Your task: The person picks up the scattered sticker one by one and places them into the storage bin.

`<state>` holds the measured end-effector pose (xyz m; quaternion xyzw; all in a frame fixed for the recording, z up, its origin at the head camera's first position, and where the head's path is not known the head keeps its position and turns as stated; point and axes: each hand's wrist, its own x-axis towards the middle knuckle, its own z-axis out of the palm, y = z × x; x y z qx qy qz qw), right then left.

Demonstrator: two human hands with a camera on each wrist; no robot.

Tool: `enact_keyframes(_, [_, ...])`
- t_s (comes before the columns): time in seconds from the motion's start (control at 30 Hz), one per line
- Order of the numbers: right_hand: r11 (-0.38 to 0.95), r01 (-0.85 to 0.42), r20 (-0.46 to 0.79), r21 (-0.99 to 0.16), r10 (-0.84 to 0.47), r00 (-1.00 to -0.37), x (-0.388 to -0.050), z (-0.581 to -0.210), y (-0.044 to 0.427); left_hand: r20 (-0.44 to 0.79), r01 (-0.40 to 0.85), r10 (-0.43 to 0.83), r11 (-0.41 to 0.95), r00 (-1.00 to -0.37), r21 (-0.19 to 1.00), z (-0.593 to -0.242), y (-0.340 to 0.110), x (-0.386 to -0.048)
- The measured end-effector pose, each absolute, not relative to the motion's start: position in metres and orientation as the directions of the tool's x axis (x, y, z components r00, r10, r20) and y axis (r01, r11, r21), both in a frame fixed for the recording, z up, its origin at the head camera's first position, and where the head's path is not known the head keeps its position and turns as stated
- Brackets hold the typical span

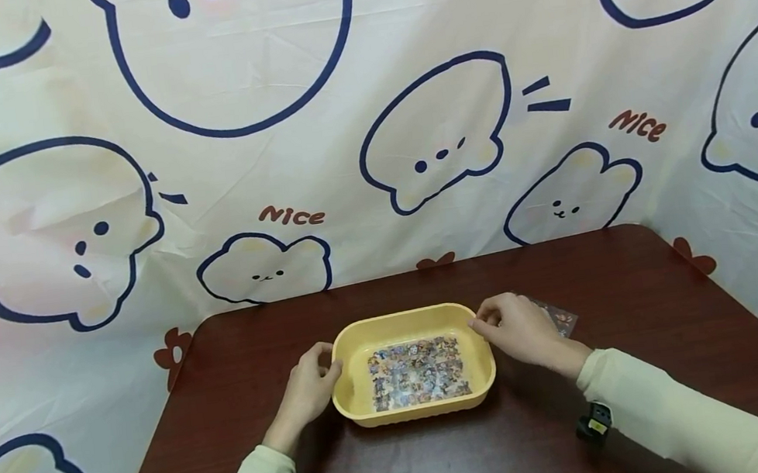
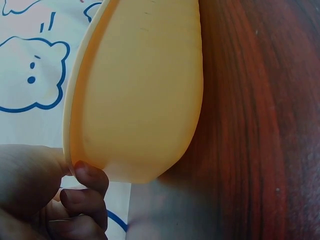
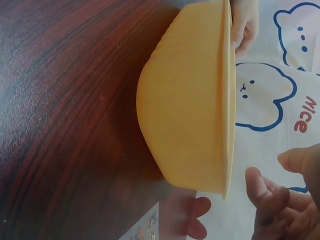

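Note:
A yellow plastic basin [image 1: 416, 413] stands on the dark wooden table. Small colourful printed figures, crowded into a rectangle [image 1: 419, 372], cover much of its bottom; whether they are one sheet or separate pieces I cannot tell. At the basin's left end, my left hand [image 1: 305, 389] pinches the rim between thumb and fingers, seen close in the left wrist view on the yellow wall [image 2: 140, 90]. My right hand [image 1: 519, 330] is by the right end. In the right wrist view its thumb and forefinger are parted, just off the rim [image 3: 227, 100], holding nothing.
Behind my right hand lies a flat clear packet or sheet [image 1: 560, 319] with small printed figures, partly hidden. The brown tabletop [image 1: 419, 466] ends at the back against a white cloth [image 1: 342, 155] with blue cartoon outlines. Dark devices are strapped to both wrists.

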<state>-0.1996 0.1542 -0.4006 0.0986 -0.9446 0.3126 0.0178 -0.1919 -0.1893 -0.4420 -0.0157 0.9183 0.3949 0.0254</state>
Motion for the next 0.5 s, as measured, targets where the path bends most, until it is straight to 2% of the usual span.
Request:
enact_keyframes(0.3, [0.783, -0.158, 0.065, -0.602, -0.149, -0.987, -0.200, -0.397, 0.162, -0.052, -0.042, -0.007, 0.686, -0.999, 0.727, -0.443, -0.190, -0.191])
enact_keyframes(0.5, [0.804, -0.169, 0.085, -0.570, -0.147, -0.986, -0.202, -0.396, 0.171, -0.048, -0.038, -0.004, 0.687, -0.999, 0.725, -0.443, -0.190, -0.193])
